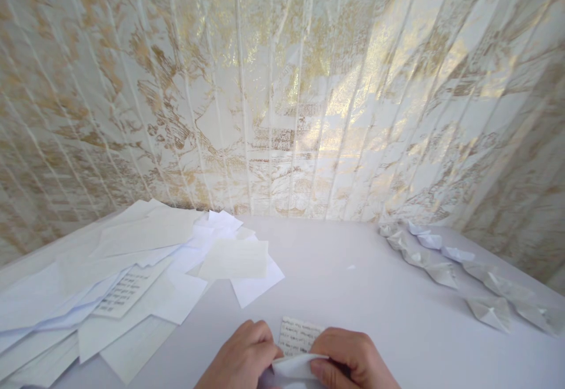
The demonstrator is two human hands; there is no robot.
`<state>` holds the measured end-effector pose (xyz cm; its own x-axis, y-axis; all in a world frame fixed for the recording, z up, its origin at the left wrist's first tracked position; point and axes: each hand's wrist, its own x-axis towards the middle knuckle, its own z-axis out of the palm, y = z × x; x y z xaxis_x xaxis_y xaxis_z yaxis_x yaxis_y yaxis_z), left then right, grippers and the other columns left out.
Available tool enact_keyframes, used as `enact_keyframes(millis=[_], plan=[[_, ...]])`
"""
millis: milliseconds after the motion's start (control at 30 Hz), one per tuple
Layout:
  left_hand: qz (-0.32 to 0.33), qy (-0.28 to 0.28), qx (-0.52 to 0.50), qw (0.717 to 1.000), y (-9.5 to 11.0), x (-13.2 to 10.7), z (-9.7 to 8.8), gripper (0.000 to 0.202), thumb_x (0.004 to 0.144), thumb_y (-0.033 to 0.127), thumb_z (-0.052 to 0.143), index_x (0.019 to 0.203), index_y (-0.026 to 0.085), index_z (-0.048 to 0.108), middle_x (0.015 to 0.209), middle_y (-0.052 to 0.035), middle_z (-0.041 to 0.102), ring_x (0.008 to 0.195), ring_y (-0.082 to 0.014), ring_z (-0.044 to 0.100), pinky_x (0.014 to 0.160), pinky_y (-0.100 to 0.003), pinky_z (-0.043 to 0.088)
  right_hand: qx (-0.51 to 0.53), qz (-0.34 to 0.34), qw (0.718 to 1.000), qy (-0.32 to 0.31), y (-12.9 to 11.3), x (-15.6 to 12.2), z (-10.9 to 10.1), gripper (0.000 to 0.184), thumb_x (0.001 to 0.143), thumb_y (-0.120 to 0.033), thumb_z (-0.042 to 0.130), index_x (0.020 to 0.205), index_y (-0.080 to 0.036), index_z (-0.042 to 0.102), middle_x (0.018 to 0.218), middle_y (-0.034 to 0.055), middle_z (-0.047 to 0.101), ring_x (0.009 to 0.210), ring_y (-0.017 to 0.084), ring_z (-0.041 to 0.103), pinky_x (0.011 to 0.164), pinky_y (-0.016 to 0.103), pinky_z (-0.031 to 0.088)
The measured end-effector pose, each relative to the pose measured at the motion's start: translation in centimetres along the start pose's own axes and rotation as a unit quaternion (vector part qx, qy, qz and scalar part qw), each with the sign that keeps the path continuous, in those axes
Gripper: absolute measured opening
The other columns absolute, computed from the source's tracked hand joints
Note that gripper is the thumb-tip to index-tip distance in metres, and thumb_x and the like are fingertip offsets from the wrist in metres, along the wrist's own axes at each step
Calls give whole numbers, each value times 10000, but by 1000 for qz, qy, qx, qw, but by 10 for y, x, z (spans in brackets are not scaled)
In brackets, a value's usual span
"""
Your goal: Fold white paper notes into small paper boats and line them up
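A small sheet of paper (295,337) with dark writing on it lies at the bottom middle of the view, its near part folded up into a white flap. My left hand (245,353) grips the left end of the fold, fingers curled and pressed together. On the other side my right hand (348,356) pinches the right end of the flap between thumb and fingers. The lower edge of the paper runs partly out of view, and the fingertips beneath it are hidden.
A spread heap of loose paper sheets (145,230) covers the table's left side, one bearing printed text. Several folded paper boats (489,312) stand in rows at the right. A tiny paper scrap (351,267) lies mid-table (318,248). Behind hangs a gold-patterned curtain (265,83).
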<state>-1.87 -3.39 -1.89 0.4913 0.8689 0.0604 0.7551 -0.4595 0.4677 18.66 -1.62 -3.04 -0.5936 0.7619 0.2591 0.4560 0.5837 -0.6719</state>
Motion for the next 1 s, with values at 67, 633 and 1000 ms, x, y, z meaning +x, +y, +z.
enact_keyframes(millis=[67, 633, 1000], plan=[[-20, -22, 5, 1000, 0, 3, 0, 81, 727, 197, 540, 698, 161, 608, 764, -10, 561, 769, -160, 499, 681, -231, 391, -26, 64, 998, 1, -5, 0, -1, 317, 834, -302, 416, 645, -149, 619, 595, 22, 587, 552, 115, 515, 503, 180, 364], [-32, 106, -144, 983, 3, -5, 9, 365, 644, 150, 520, 998, 182, 438, 938, -37, 522, 869, -190, 472, 804, -317, 371, -189, 130, 972, 45, -7, -2, 9, 176, 800, -219, 398, 632, -201, 448, 570, -5, 524, 487, 126, 471, 478, 204, 334], [33, 85, -45, 995, -15, 6, 12, 140, 578, 46, 497, 589, 184, 473, 708, -6, 539, 746, -175, 487, 664, -265, 381, -79, -17, 997, 6, 0, -9, 0, 201, 831, -274, 436, 661, -196, 508, 635, 9, 537, 558, 120, 493, 516, 181, 371]])
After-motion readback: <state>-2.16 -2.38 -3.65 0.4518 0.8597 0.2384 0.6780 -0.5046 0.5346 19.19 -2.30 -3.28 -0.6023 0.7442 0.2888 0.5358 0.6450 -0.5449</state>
